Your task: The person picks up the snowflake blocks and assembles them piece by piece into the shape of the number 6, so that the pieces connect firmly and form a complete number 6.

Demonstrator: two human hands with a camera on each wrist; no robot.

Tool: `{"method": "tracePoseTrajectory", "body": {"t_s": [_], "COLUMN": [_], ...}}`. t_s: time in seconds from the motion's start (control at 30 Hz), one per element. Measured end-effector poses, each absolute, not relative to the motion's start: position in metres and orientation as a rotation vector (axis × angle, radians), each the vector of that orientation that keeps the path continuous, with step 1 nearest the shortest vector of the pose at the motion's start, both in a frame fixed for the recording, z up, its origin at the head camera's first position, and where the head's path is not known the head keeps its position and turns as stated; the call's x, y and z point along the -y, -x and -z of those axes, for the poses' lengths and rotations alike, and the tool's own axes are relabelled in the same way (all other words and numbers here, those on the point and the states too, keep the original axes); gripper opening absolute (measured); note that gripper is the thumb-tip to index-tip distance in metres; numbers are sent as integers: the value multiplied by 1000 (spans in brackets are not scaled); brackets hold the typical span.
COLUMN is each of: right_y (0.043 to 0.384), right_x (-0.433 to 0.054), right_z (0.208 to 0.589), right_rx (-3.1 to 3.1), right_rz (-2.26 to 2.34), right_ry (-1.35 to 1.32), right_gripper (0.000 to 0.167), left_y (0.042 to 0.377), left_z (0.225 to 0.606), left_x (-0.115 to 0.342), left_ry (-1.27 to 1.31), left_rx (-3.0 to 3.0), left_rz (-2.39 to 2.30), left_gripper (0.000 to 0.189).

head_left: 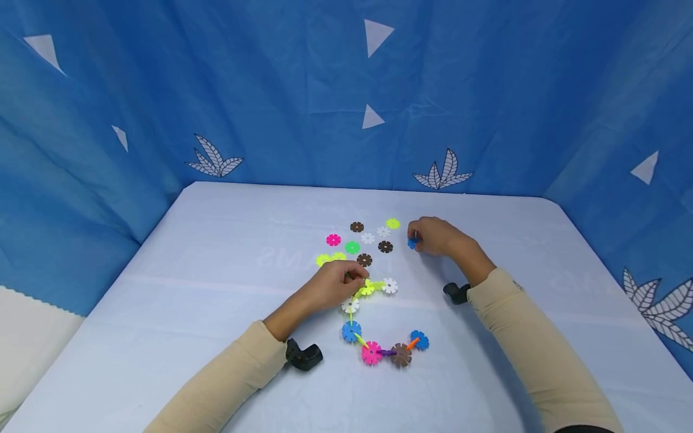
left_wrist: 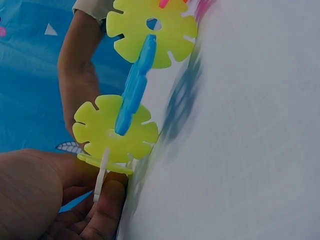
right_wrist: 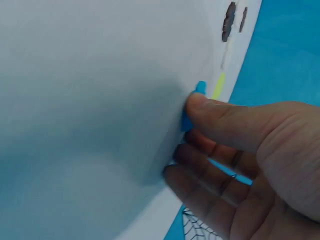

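My left hand [head_left: 337, 285] pinches the upper part of a chain of slotted snowflake discs, by a yellow disc [head_left: 367, 288]. From there the chain curves down past a blue disc [head_left: 351, 331], a pink disc [head_left: 371, 353] and a brown disc [head_left: 402, 355] to another blue disc [head_left: 419, 340]. In the left wrist view, fingertips hold the chain near a yellow disc [left_wrist: 107, 127] with a white disc [left_wrist: 100, 180] slotted into it. Farther back, my right hand [head_left: 437, 236] pinches a loose blue disc [right_wrist: 186, 121] between thumb and finger, close to the table.
Loose discs lie on the white table [head_left: 216, 240] beyond the left hand: a pink disc [head_left: 333, 240], a green disc [head_left: 352, 247], several brown, white and yellow ones. A blue curtain [head_left: 303, 90] stands behind the table's far edge. Black wrist mounts [head_left: 304, 356] hang under both forearms.
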State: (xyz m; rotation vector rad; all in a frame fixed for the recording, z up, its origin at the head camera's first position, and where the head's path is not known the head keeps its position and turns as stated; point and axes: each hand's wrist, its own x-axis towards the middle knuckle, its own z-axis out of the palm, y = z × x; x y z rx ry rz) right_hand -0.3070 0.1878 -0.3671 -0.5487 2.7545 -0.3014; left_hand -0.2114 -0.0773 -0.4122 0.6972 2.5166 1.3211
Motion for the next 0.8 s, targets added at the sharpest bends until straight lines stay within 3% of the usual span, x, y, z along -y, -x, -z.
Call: {"method": "tracePoseTrajectory", "body": {"t_s": [0.8], "right_y": [297], "right_x": [-188], "right_z": [362], "right_rx": [-2632], "right_rz": [317], "right_ry": [473], "right_gripper": [21], "left_y": [211], "left_z": [412], "left_x": [76], "left_ry": [-714], "left_rx": [-2534], "left_rz": [-1317], "left_gripper": [15]}}
